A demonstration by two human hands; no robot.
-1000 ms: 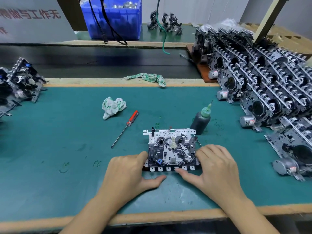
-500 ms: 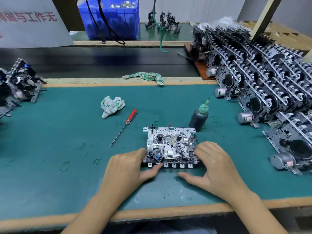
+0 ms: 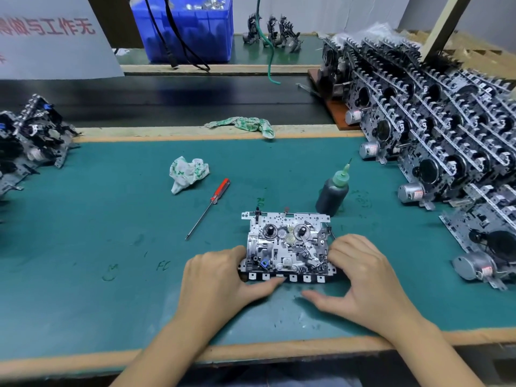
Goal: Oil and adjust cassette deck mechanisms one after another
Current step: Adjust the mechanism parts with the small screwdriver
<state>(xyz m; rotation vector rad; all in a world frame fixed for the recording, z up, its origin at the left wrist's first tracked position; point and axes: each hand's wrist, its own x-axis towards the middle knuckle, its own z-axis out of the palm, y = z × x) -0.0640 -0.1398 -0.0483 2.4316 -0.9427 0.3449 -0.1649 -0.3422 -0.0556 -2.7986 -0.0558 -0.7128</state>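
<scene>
Left hand (image 3: 220, 277): laid palm-down on the green bench mat (image 3: 83, 247), fingers curled against the left edge of the silver metal cassette deck mechanism with twin black spindles (image 3: 287, 244); the thumb is stretched rightward along the row of square tabs at its near edge. The mechanism is gripped at that side.

Right hand (image 3: 360, 277): set on the opposite side, fingers bent over the right edge of the mechanism, thumb extended leftward over the mat and held apart from the tabs. The mechanism is thus held between both hands; the fingertips of both are hidden behind the knuckles, so their exact contact cannot be made out.

Mechanism location: flat on the mat, near the front middle of the bench, spindles facing up.

Dark plastic oil bottle with green needle-tipped cap (image 3: 333, 192): standing upright just behind the mechanism's right rear corner.

Red-handled slim screwdriver (image 3: 209, 206): lying on the mat, to the left rear of the mechanism, apart from it.

Crumpled white-and-green cloth (image 3: 188, 173): lying behind the screwdriver.

Stacked rows of further deck mechanisms with silver motors (image 3: 446, 135): ranged at the right, cut off by the frame edge; a smaller pile of mechanisms (image 3: 30, 138) at the left is likewise cut off.

Both forearms are cropped at the bottom edge.
</scene>
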